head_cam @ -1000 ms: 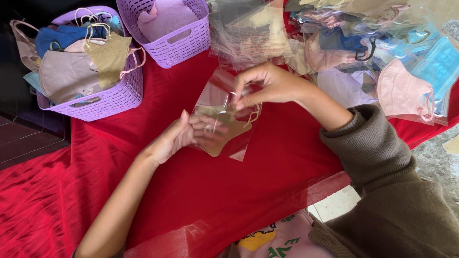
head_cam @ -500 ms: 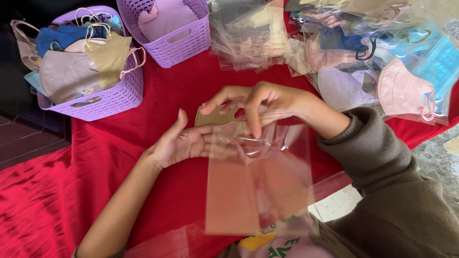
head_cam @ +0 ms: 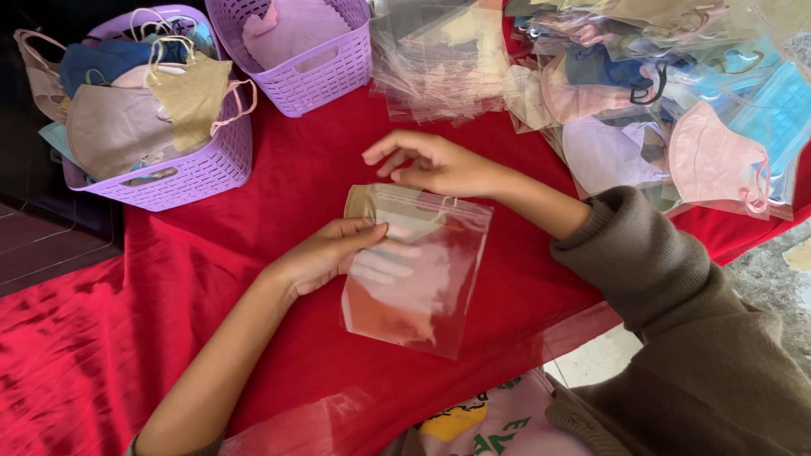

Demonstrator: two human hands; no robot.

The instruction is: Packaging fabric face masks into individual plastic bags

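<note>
Bag lowered flat since earlier, clear plastic bag (head_cam: 418, 270) pinched by left hand (head_cam: 325, 253), fingers inside, tan mask (head_cam: 363, 203) at its mouth, right hand (head_cam: 435, 162) loosely curled just above, touching bag's top edge.

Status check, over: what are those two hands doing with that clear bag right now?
Left hand holds the clear plastic bag, fingers under it. Right hand at the bag's top edge, by the tan mask poking out. Nothing in the way.

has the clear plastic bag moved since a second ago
Yes. The clear plastic bag has come down from beside the nearer purple basket, towards the person, and now lies flat over the left hand's fingers.
</note>
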